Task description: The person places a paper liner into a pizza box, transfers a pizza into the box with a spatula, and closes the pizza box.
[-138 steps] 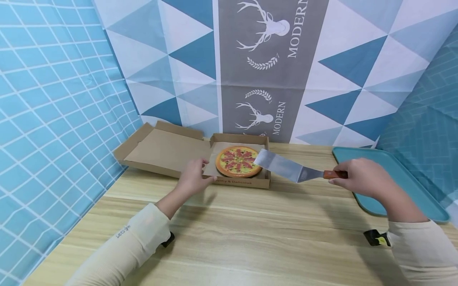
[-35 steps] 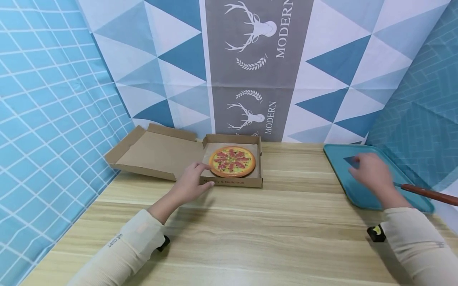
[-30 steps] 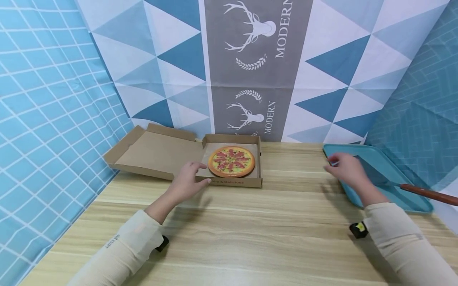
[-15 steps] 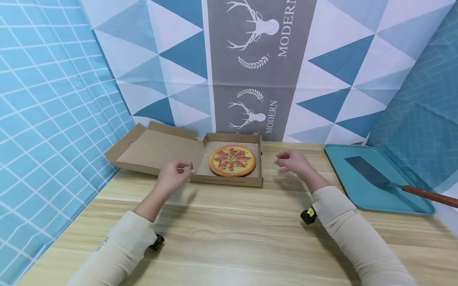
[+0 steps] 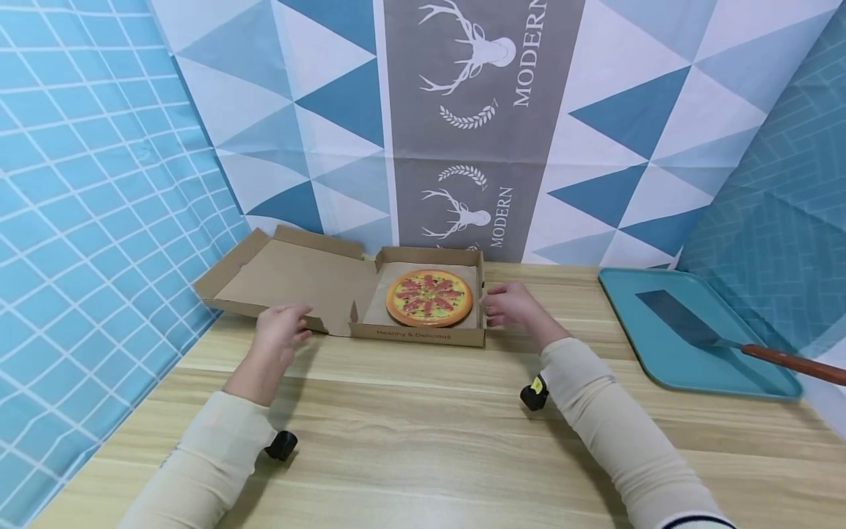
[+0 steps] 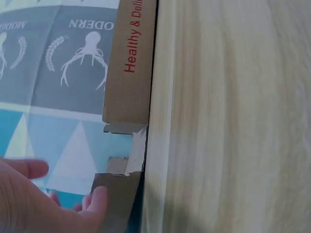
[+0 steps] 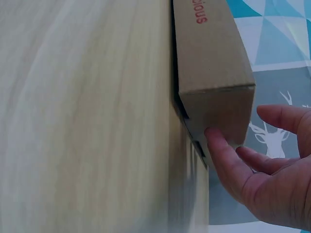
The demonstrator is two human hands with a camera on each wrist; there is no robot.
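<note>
A cardboard pizza box lies with its lid folded back flat to the left. Inside it sits a round pizza with red toppings. My left hand is at the lid's front edge; in the left wrist view its fingers lie against the lid's side wall, with the thumb held apart above. On the other side, my right hand is at the box's right wall. The right wrist view shows one fingertip on that wall and the thumb spread away. Neither hand grips anything.
A teal tray stands at the right. Across it lies a metal turner, its wooden handle sticking out past the tray's right edge. Patterned sheets rise behind and beside the wooden table.
My right hand has put the turner on the tray, let it go and moved left to the box's right side. My left hand has slid left from the box front to the lid.
</note>
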